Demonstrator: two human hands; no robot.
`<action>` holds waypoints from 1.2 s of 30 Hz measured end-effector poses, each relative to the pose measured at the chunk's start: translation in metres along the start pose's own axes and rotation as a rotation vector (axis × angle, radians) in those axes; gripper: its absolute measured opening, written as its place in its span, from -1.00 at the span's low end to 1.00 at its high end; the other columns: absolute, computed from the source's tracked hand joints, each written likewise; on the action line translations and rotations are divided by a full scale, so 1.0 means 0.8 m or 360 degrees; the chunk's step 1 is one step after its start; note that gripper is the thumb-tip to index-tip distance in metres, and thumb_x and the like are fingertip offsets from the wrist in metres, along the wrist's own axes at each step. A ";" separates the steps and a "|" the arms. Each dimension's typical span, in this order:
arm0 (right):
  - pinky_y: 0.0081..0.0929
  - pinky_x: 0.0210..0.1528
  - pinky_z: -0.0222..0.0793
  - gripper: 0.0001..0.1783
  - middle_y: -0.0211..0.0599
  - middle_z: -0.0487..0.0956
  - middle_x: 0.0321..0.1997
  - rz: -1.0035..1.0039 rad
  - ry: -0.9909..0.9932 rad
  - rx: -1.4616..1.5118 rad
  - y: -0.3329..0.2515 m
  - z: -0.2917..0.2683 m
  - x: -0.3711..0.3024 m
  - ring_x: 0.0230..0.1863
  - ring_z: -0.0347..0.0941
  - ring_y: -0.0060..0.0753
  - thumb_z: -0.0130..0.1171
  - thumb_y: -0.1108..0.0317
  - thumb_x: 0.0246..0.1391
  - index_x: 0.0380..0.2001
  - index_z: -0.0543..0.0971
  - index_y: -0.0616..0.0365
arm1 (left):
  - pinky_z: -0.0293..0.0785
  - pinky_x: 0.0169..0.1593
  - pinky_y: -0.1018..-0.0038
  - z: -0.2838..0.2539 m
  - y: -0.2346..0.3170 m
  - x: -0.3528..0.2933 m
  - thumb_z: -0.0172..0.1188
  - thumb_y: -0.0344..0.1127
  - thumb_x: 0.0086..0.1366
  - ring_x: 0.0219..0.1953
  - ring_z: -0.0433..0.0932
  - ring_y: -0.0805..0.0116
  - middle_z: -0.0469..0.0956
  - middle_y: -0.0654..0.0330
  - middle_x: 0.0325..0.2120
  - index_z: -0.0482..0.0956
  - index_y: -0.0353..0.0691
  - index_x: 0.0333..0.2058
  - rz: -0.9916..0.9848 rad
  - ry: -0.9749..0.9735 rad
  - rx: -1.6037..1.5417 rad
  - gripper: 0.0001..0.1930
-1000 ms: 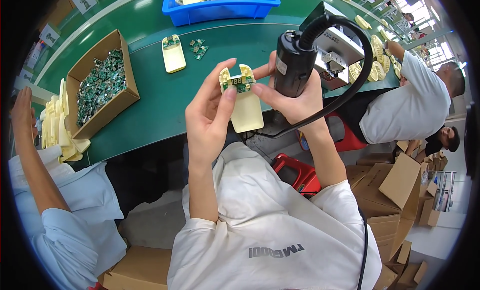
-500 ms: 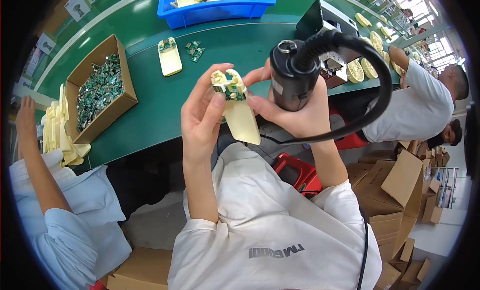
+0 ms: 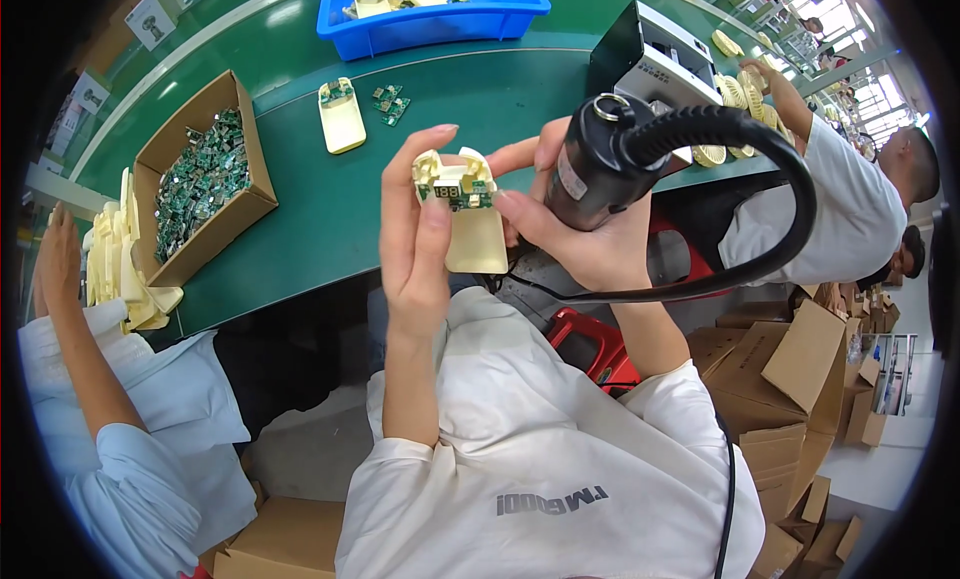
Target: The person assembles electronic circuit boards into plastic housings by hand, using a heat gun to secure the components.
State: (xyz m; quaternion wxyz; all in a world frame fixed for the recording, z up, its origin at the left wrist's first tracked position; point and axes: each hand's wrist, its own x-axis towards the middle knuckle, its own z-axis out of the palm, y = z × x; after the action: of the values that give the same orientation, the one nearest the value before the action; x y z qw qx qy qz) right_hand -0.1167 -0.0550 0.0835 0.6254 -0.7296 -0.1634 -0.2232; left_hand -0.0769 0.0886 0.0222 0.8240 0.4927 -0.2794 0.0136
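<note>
The left hand [image 3: 418, 241] holds a cream plastic shell [image 3: 470, 224] up in front of the chest, above the near edge of the green conveyor table [image 3: 300, 219], fingers curled narrow around its left side with the thumb on its face. A small green circuit board [image 3: 458, 192] sits in the shell's upper end. The right hand [image 3: 585, 244] is wrapped closed around a black electric screwdriver [image 3: 590, 164], while its index finger and thumb stretch across to pinch the shell's right edge. The tool's tip is hidden behind the hand, so whether it is seated on a screw cannot be told. Likely trouble: with the shell held in the air and no surface under it, a push from the tool could twist it out of the light pinch or shift the board in its seat. The thick black cable [image 3: 770, 219] loops wide to the right and could drag the tool off line. Fingertips rest close to the board, so a slipping bit might catch them. On the table well beyond lie a second shell [image 3: 341, 116], loose boards [image 3: 388, 101], a cardboard box of boards [image 3: 200, 169] and a blue bin [image 3: 440, 14].
</note>
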 end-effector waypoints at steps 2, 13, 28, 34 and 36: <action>-0.68 -0.57 0.36 -0.61 0.04 0.61 -0.26 0.0125 0.0076 0.0121 -0.001 0.005 -0.002 -0.58 0.45 -0.67 0.28 0.70 -0.06 -0.22 0.34 0.21 | 0.45 -0.10 0.54 0.008 -0.003 -0.001 -0.15 -0.23 0.45 -0.12 0.48 0.44 0.45 0.11 -0.07 0.19 -0.26 0.21 0.0047 0.0108 -0.0079 -0.57; -0.62 -0.58 0.42 -0.60 0.08 0.60 -0.26 0.0353 0.0115 0.0287 0.001 0.008 0.001 -0.64 0.48 -0.57 0.26 0.73 -0.06 -0.20 0.33 0.26 | 0.40 -0.09 0.56 0.014 0.006 0.002 -0.19 -0.29 0.46 -0.17 0.46 0.48 0.45 0.14 -0.13 0.22 -0.25 0.19 -0.0094 0.0089 -0.0035 -0.63; -0.56 -0.24 0.51 -0.58 -0.24 0.66 -0.26 -0.0168 -0.0027 -0.0713 0.027 -0.005 0.005 -0.33 0.58 -0.54 0.45 0.57 -0.17 -0.23 0.46 0.26 | 0.39 -0.47 0.58 0.022 0.019 0.002 -0.22 -0.28 0.49 -0.53 0.48 0.53 0.51 0.23 -0.42 0.26 -0.26 0.16 -0.0382 0.0059 0.0363 -0.65; -0.56 -0.18 0.52 -0.55 -0.23 0.67 -0.31 -0.0279 -0.0142 -0.0821 0.014 -0.012 0.017 -0.29 0.62 -0.48 0.47 0.54 -0.20 -0.23 0.46 0.25 | 0.41 -0.37 0.57 0.017 0.025 -0.001 -0.25 -0.29 0.49 -0.47 0.49 0.51 0.51 0.19 -0.38 0.27 -0.28 0.16 -0.0431 0.0007 0.0052 -0.64; -0.56 -0.17 0.52 -0.55 -0.23 0.67 -0.31 -0.0320 -0.0173 -0.0842 0.012 -0.013 0.018 -0.28 0.62 -0.47 0.47 0.54 -0.21 -0.23 0.46 0.24 | 0.41 -0.31 0.56 0.015 0.021 -0.001 -0.25 -0.29 0.49 -0.42 0.49 0.48 0.51 0.17 -0.36 0.28 -0.29 0.16 -0.0411 0.0011 0.0111 -0.64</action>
State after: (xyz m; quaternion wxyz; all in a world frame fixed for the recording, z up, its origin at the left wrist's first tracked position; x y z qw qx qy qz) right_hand -0.1006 -0.0675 0.0843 0.3785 -0.8584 -0.2043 -0.2794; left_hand -0.0879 0.0876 0.0393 0.8021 0.5530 -0.2102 -0.0813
